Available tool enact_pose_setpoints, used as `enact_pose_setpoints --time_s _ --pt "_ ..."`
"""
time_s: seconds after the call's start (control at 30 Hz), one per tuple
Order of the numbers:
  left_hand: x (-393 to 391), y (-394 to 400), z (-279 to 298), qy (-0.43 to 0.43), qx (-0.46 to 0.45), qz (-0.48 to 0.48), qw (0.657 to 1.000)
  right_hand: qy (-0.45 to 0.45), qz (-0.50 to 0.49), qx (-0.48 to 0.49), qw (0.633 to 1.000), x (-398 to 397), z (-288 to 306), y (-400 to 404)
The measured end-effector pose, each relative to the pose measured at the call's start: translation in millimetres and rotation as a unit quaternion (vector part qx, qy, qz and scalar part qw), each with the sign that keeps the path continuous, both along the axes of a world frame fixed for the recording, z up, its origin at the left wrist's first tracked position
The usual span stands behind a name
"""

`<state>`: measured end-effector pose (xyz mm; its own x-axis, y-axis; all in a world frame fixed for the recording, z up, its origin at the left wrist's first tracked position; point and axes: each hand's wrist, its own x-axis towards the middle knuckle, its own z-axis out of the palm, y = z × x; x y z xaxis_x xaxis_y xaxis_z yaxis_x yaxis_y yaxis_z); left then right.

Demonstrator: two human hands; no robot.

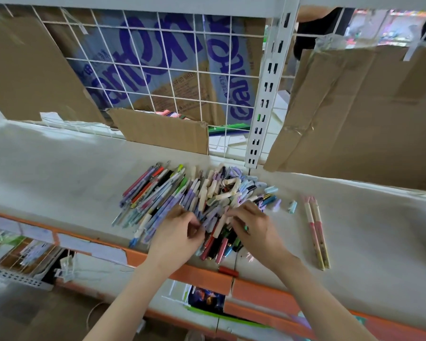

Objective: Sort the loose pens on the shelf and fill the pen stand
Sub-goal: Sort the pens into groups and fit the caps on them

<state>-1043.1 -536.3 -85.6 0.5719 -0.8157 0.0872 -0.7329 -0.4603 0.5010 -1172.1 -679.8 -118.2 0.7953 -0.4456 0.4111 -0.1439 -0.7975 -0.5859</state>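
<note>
Your left hand [176, 232] and right hand [252, 226] are digging into the pile of loose pens [182, 198] lying mid-shelf [59, 168] toward its front edge; fingers are curling among pens, but whether either is actually gripping one is unclear. Two pink pens [316, 232] are lying apart, right of the pile.

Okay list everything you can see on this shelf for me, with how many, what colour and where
pile of pens: many, mixed pastel, red and black, shelf centre
loose caps: many, cream and lilac, back right of the pile
two pens: pink and yellow, side by side, apart to the right
single cap: light blue, between pile and pair
shelf: white top, orange front edge
cardboard sheets: several, brown, against the wire grid behind
left hand: fingers in the pile's near edge
right hand: fingers in the pile
</note>
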Motion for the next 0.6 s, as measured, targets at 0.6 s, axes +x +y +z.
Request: enact_pose_setpoints --time_s 0.6 --pt "-21.5 -25.3 6.1 0.134 -0.057 -0.052 0.988 0.147 -0.247 0.021 0.958 -48.6 -1.5 -78.9"
